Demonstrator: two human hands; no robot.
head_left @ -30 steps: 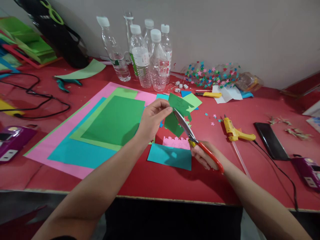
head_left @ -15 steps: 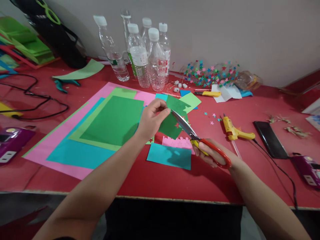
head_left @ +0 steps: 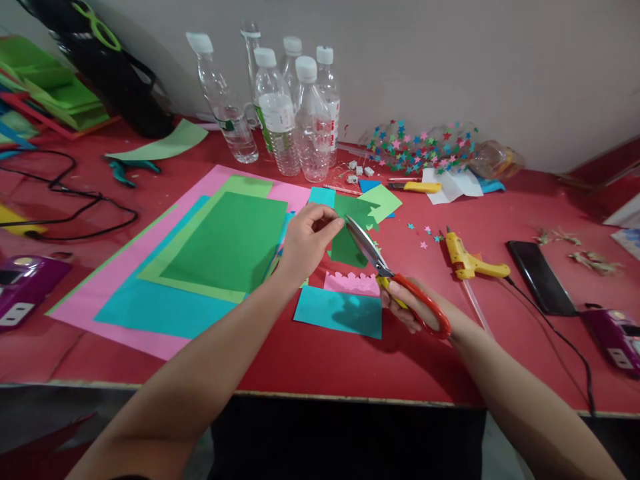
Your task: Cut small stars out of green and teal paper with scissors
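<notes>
Left fingers (head_left: 331,231) partly hide the notched green paper (head_left: 346,248).

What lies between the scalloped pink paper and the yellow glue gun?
In the head view, the scissors, held in the right hand, and red tabletop lie between the scalloped pink paper and the glue gun.

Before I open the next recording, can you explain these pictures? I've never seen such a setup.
There is no machine: these are one person's two bare hands, filmed by a single camera worn on the head, looking forward and down. The left hand pinches a piece of dark green paper; the right hand holds scissors with red and yellow handles, the blades at that paper. On the red table lie coloured sheets, a yellow glue gun and a phone, with clear bottles standing at the back.
</notes>
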